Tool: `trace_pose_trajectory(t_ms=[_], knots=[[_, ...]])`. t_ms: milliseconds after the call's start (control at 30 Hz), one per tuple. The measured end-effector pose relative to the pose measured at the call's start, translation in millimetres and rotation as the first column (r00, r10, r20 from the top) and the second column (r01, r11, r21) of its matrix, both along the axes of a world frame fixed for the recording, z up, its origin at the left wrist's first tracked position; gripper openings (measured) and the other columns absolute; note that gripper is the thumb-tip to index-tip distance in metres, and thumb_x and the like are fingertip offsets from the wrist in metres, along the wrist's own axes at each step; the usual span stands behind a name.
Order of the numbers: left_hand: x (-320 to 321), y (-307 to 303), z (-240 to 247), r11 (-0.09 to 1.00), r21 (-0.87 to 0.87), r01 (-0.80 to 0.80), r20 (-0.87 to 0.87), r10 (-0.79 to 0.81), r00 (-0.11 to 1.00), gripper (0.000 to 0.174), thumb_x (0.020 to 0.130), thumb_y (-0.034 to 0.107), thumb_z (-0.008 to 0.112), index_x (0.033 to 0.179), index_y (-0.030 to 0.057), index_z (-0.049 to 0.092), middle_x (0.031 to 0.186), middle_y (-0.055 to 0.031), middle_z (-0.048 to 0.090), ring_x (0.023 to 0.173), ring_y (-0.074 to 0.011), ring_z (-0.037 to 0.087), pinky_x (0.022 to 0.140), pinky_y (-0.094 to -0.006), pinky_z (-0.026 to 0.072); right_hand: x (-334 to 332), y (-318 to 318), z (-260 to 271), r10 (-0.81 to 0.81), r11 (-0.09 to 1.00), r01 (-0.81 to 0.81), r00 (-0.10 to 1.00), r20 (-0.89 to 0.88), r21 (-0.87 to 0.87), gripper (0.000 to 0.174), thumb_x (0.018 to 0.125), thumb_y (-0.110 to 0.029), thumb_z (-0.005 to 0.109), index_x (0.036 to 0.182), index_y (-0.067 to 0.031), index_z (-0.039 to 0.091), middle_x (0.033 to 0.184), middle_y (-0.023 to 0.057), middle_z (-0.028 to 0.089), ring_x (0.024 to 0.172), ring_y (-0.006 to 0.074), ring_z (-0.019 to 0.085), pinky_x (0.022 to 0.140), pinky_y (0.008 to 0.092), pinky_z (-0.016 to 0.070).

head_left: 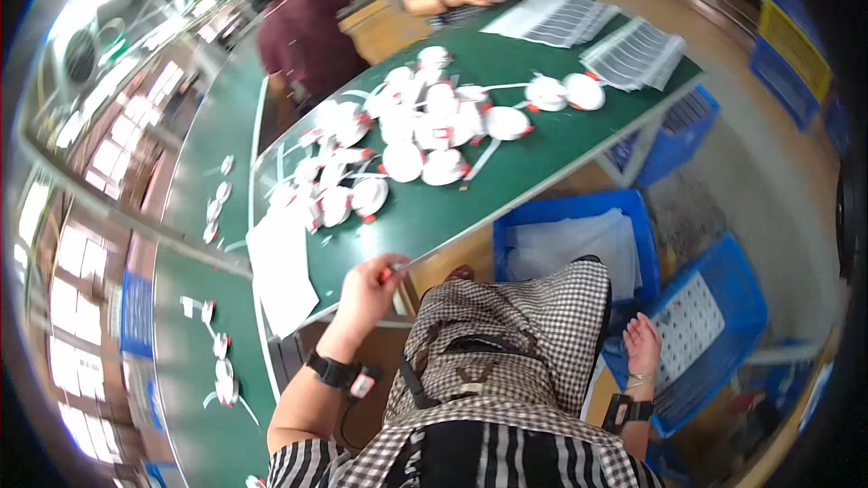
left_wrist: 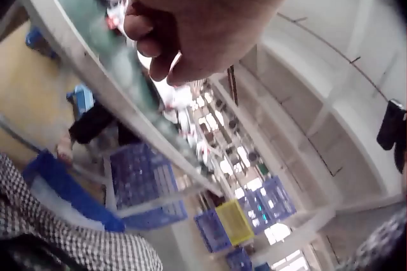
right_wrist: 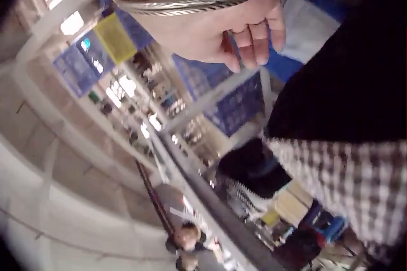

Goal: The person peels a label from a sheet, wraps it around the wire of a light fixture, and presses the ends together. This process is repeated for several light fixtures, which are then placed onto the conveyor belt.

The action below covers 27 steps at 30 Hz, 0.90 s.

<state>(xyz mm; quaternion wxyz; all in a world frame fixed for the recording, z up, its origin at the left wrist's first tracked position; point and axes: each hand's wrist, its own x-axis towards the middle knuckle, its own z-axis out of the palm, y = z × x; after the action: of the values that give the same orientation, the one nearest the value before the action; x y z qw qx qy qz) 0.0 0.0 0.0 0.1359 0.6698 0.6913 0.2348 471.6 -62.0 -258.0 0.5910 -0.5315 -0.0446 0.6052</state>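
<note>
My left hand (head_left: 363, 296) is at the near edge of the green table, with the fingers curled around a small red item (head_left: 387, 275). A thin grey tip sticks out from that item; I cannot tell its kind. In the left wrist view the curled fingers (left_wrist: 150, 48) hide it. Beyond the hand, a pile of round white discs (head_left: 402, 160) with red parts and white strips covers much of the tabletop. Down at my right side hangs my right hand (head_left: 642, 345), its fingers loosely bent and holding nothing, near a blue crate (head_left: 746, 303).
A white sheet (head_left: 280, 267) lies at the table's left corner, and printed sheets (head_left: 637, 52) lie at the far right. Under the table edge stands a blue bin (head_left: 646, 244) with translucent sheets. Two people sit across the table. More discs (head_left: 226, 384) lie on the green surface at left.
</note>
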Motion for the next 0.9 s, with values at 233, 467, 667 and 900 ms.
trace_pose_trajectory(t_ms=[233,467,667,900], knots=[[-150,-50,18,0.802,0.118,-0.586,0.396,0.503,0.768,0.013,0.083,0.012,0.062,0.091,0.0009,0.065,0.061,-0.0005,0.053,0.055,-0.0075,0.048,0.052,-0.024,0.04,-141,48,157,0.35,0.855,-0.423,0.897,0.268,0.299,0.021,0.093,-0.013,0.051,0.105,0.0011,0.06,0.09,0.0061,0.063,0.083,0.0137,0.06,0.079,0.028,0.0497],[-202,7,3,0.895,0.226,-0.385,-0.086,0.412,0.907,0.07,0.068,0.023,0.076,0.13,0.0161,0.044,0.087,-0.0127,0.058,0.072,-0.0259,0.062,0.063,-0.0361,0.05,-265,60,229,0.648,0.477,-0.816,0.577,0.497,0.326,0.017,0.09,-0.008,0.053,0.101,0.0022,0.062,0.092,0.0075,0.065,0.085,0.0136,0.062,0.08,0.0257,0.0494],[-217,31,0,0.894,0.152,-0.422,-0.216,0.446,0.869,0.068,0.068,0.021,0.073,0.128,0.0152,0.043,0.096,-0.0199,0.056,0.08,-0.0346,0.062,0.067,-0.0409,0.0513,-348,61,252,0.671,0.378,-0.9,0.427,0.606,0.216,0.016,0.089,-0.007,0.053,0.097,0.0026,0.063,0.089,0.0072,0.065,0.083,0.0137,0.062,0.078,0.026,0.0497],[-254,9,-35,0.826,0.394,-0.403,-0.147,0.489,0.86,0.028,0.076,0.005,0.053,0.104,0.0042,0.048,0.075,-0.0186,0.058,0.061,-0.035,0.06,0.053,-0.0446,0.048,-437,51,256,0.642,0.138,-0.982,0.189,0.743,0.13,0.013,0.087,-0.002,0.054,0.094,0.0033,0.063,0.087,0.0059,0.063,0.083,0.0125,0.061,0.077,0.0237,0.0489]])
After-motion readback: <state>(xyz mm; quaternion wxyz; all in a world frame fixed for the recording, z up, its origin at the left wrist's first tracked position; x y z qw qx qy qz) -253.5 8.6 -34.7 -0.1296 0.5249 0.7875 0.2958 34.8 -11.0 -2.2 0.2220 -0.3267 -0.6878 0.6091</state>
